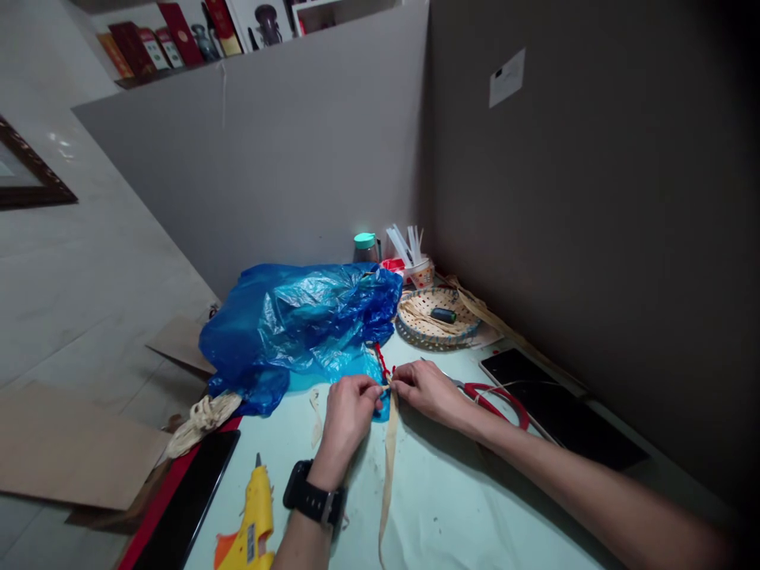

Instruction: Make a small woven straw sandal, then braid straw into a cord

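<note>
In the middle of the table my left hand (355, 402) and my right hand (424, 386) meet, fingertips nearly touching. Both pinch a pale, straw-coloured strip (389, 467), whose long tail hangs toward the near edge of the table. A thin red piece (381, 358) sticks out just above the fingertips; what it belongs to is hidden. A black watch (313, 492) is on my left wrist. Under and beside my right hand lie red-handled scissors (518, 405), partly covered by the forearm.
A crumpled blue plastic bag (302, 317) fills the far left of the table. Behind the hands stand a woven basket (409, 336) holding a dark spool (442, 315) and a cup (423, 275) of white sticks. A yellow glue gun (252, 514) lies near left, a black flat panel (552, 404) at right.
</note>
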Motion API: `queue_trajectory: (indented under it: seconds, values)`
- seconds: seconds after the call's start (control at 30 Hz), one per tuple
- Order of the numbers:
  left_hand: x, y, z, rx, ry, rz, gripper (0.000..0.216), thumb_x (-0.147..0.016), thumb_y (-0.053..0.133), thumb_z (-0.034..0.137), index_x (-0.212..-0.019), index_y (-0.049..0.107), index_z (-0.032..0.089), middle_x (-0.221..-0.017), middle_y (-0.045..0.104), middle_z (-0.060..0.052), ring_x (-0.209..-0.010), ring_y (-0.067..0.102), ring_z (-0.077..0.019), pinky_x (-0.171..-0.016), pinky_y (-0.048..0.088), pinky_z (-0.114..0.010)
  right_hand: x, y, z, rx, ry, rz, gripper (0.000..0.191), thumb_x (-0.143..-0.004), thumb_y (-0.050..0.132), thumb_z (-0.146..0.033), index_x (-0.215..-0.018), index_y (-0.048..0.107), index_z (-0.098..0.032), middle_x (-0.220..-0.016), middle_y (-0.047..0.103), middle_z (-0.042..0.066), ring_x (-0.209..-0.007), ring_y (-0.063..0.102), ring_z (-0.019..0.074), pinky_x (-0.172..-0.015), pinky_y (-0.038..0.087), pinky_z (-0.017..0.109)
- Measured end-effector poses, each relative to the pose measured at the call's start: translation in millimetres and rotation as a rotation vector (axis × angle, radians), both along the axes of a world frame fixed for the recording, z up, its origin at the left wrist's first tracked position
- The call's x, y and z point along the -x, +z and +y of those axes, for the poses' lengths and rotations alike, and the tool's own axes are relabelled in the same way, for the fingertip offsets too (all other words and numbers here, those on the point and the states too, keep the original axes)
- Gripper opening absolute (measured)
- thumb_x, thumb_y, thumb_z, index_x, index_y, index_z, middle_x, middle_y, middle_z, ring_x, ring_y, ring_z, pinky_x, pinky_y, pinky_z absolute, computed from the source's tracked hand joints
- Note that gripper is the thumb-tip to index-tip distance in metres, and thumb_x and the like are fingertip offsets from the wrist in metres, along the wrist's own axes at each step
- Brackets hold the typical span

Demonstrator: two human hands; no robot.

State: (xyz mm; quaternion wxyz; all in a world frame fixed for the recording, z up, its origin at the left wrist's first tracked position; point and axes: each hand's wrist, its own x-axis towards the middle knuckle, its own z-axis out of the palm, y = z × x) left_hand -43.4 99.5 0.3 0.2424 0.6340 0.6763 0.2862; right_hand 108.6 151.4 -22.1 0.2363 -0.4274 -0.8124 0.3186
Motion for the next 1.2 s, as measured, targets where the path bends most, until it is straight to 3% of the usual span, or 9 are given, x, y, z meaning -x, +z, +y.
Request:
queue_trajectory:
  seconds: [0.2,0.4,0.47,0.6,0.67,0.8,0.93,1.07,1.2]
  values:
    - [-49.7,-3.6,-24.6,-0.066,-0.022,0.392,0.032,-0.086,0.042,0.006,-0.103,0.068,0.011,-0.093,0.071,-0.017,-0.082,0.066,-0.0279,-0.069,0.042,-0.034,-2.2,-12.4,10.5,0.130,0.018,0.127,0.027,-0.076,0.052,-0.028,-0.052,0.050,-0.016,-0.050,0.045,-0.003,-0.054,0.038,0.0111,-0.053,0.025,0.024]
    - [-76.2,-16.4,-38.8,-0.077,-0.067,0.743,0.044,-0.081,0.039,-0.005,-0.119,0.060,0.003,-0.109,0.066,-0.022,-0.095,0.066,-0.0293,-0.074,0.048,-0.034,-4.1,-17.4,17.3,0.319,0.111,0.237,0.029,-0.074,0.054,-0.038,-0.059,0.059,-0.014,-0.056,0.053,-0.001,-0.055,0.042,0.0115,-0.052,0.032,0.023]
    - [-71.3,-13.0,-36.6,-0.066,-0.092,0.664,0.038,-0.083,0.044,0.001,-0.116,0.062,0.004,-0.108,0.067,-0.022,-0.095,0.066,-0.0310,-0.075,0.048,-0.036,-4.6,-17.3,16.5,0.346,0.116,0.259,0.025,-0.071,0.057,-0.036,-0.059,0.060,-0.014,-0.058,0.055,0.000,-0.056,0.043,0.0116,-0.052,0.032,0.022]
    - [-44.0,-0.3,-21.4,-0.023,-0.028,0.202,0.020,-0.082,0.058,0.029,-0.072,0.068,0.015,-0.081,0.070,-0.013,-0.080,0.064,-0.0306,-0.072,0.043,-0.040,-6.5,-15.9,16.6,0.384,0.135,0.293,0.020,-0.067,0.056,-0.031,-0.057,0.058,-0.014,-0.054,0.050,-0.002,-0.053,0.037,0.0095,-0.049,0.027,0.022]
    - [-27.8,2.3,-12.1,-0.047,0.027,-0.007,0.016,-0.079,0.058,0.026,-0.066,0.062,0.018,-0.074,0.066,-0.008,-0.077,0.060,-0.0260,-0.073,0.041,-0.038,-7.5,-13.8,17.2,0.389,0.145,0.298,0.021,-0.068,0.056,-0.031,-0.060,0.062,-0.013,-0.052,0.049,-0.003,-0.051,0.035,0.0088,-0.048,0.025,0.022]
    - [-10.8,-7.2,0.2,-0.004,0.036,-0.237,0.007,-0.078,0.055,0.026,-0.077,0.053,0.019,-0.074,0.061,-0.003,-0.073,0.059,-0.0191,-0.070,0.044,-0.032,-8.0,-9.5,16.6,0.371,0.153,0.284,0.026,-0.073,0.055,-0.032,-0.069,0.070,-0.011,-0.055,0.056,-0.001,-0.050,0.037,0.0089,-0.048,0.026,0.022]
    - [-15.3,-22.3,3.4,0.154,-0.069,-0.526,0.021,-0.079,0.050,0.037,-0.089,0.048,0.018,-0.068,0.054,0.001,-0.056,0.056,-0.0134,-0.053,0.045,-0.025,-6.6,-12.0,15.8,0.335,0.153,0.244,0.023,-0.075,0.052,-0.027,-0.068,0.066,-0.012,-0.060,0.061,0.001,-0.052,0.043,0.0099,-0.050,0.030,0.021]
    - [-18.2,-25.1,4.5,0.213,-0.104,-0.636,0.021,-0.079,0.049,0.040,-0.077,0.047,0.018,-0.061,0.043,0.005,-0.040,0.028,-0.0052,-0.039,0.022,-0.019,-5.7,-16.0,17.6,0.257,0.177,0.152,0.022,-0.078,0.048,-0.024,-0.071,0.065,-0.012,-0.064,0.065,0.003,-0.054,0.048,0.0122,-0.051,0.033,0.022]
    - [-12.7,-25.2,8.3,0.151,-0.055,-0.596,0.027,-0.081,0.048,0.032,-0.059,0.050,0.017,-0.053,0.042,0.004,-0.044,0.029,-0.0069,-0.043,0.022,-0.021,-6.3,-11.0,17.5,0.136,0.229,0.009,0.026,-0.083,0.044,-0.022,-0.075,0.068,-0.014,-0.073,0.069,0.005,-0.064,0.056,0.0161,-0.060,0.035,0.025]
